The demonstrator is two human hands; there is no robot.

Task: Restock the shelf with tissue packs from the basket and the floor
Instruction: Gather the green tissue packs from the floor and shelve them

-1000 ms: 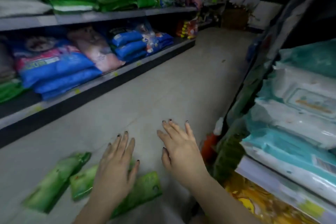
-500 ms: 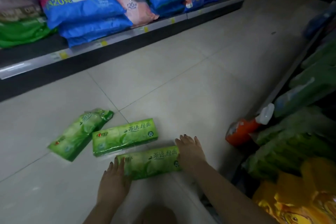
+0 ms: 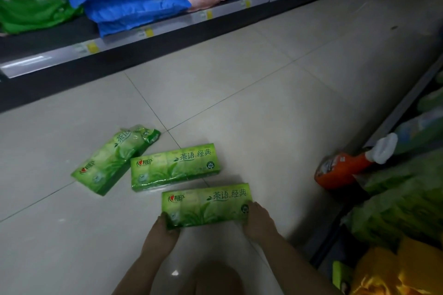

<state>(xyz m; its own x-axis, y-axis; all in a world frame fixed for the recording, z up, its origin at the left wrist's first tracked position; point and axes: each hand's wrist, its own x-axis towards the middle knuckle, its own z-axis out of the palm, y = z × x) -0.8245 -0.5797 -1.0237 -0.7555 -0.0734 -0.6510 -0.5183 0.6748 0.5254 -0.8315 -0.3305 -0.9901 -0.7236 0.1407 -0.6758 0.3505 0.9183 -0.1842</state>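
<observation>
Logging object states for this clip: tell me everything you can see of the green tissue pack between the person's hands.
The nearest green tissue pack is a long, rectangular block in glossy clear film, printed with leaves, a red heart logo and dark Chinese characters. It looks intact and lies flat, printed face up, long side across the view, on the pale tiled floor. The left hand grips its left end and the right hand its right end. It sits just apart from the middle pack.
</observation>
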